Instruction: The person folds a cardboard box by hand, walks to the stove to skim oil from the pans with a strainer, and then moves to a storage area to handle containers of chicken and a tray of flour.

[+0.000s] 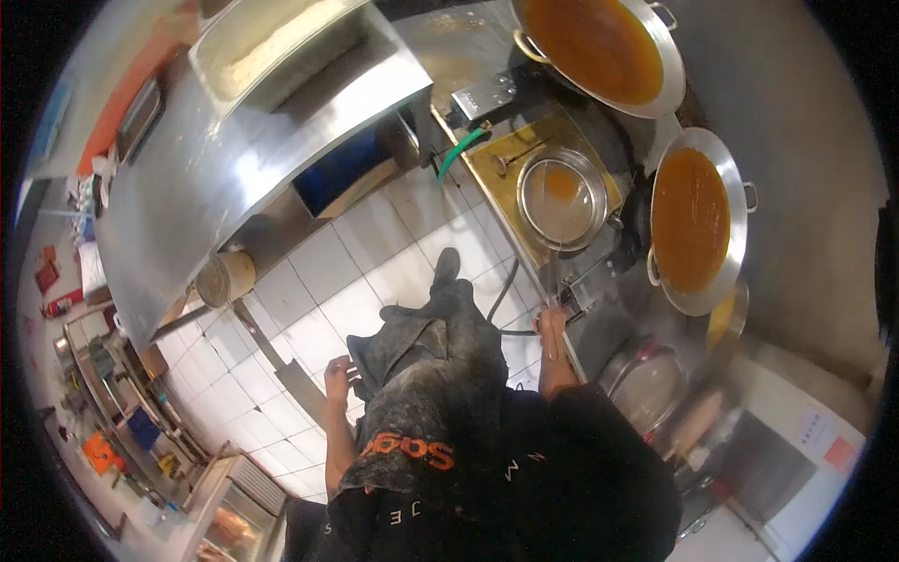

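My right hand (552, 324) is closed around the end of a long handle. That handle leads up to a round metal strainer (585, 229), which rests over a yellowish tray at the cooking counter. A small orange-brown patch shows inside the strainer's ring. Beside it lies a ladle (503, 165) with a thin handle. My left hand (340, 379) hangs in the air at my left side, above the tiled floor, fingers slightly apart and holding nothing.
Two wide woks, one farther (599, 47) and one nearer (691, 220), hold orange-brown liquid. A steel worktable (206, 159) carries a deep pan (220, 80) of pale powder. A green hose (459, 153) hangs at the counter edge. A bucket (239, 273) stands under the worktable.
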Motion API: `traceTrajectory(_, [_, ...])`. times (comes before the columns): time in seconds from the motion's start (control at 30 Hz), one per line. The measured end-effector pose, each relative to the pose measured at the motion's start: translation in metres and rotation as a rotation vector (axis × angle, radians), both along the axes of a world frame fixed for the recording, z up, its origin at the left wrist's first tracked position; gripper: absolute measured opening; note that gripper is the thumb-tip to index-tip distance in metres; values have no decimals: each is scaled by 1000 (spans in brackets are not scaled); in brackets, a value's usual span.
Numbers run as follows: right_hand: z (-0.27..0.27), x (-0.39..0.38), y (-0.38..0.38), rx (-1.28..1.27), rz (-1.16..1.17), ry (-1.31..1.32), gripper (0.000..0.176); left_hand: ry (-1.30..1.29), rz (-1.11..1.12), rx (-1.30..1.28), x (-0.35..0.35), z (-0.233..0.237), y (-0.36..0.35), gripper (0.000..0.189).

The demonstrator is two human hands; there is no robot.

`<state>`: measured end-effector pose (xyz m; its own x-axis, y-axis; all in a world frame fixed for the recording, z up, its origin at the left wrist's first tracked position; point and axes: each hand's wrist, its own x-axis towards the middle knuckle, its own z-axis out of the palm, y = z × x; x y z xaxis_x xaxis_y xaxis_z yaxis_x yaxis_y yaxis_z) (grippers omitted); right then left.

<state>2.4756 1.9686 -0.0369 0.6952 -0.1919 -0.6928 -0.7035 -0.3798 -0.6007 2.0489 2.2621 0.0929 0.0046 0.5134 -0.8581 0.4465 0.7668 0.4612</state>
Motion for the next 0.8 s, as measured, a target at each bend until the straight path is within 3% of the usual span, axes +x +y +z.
traceTrajectory(0.03, [0,-7,3,170,-69,146,46,4,22,8,-9,-2,-2,31])
traceTrajectory(0.07, [6,-12,20,-122,184,122,45,-10,19,20,-21,-9,-7,31])
traceTrajectory(0.1, [14,-18,34,-125,199,111,45,-20,35,18,-33,-17,-12,31])
traceTrajectory(0.17, [30,-35,54,-45,275,197,42,-62,-3,188,-61,-41,-27,31])
traceTrajectory(0.2, [40,-47,66,-52,290,187,42,-55,-3,152,-77,-43,-33,31])
traceTrajectory(0.27, [70,-76,100,-32,353,74,18,-124,49,184,-113,-56,-49,30])
traceTrajectory(0.37, [83,-112,132,3,594,114,21,-234,143,286,-165,-71,-79,29])
traceTrajectory(0.43, [76,-133,146,3,709,122,20,-143,189,333,-192,-67,-97,29])
traceTrajectory(0.5, [63,-157,156,4,809,141,19,-56,120,254,-231,-72,-117,33])
traceTrajectory(0.57, [57,-180,167,-70,959,221,15,-3,387,-61,-251,-61,-131,40])
traceTrajectory(0.63, [66,-206,182,-119,1096,238,15,-22,313,13,-284,-80,-155,47])
traceTrajectory(0.7, [69,-231,203,-212,1240,220,20,-137,626,-148,-307,-83,-163,47])
traceTrajectory(0.8, [82,-265,253,-350,1421,239,27,-116,644,-106,-337,-103,-162,44])
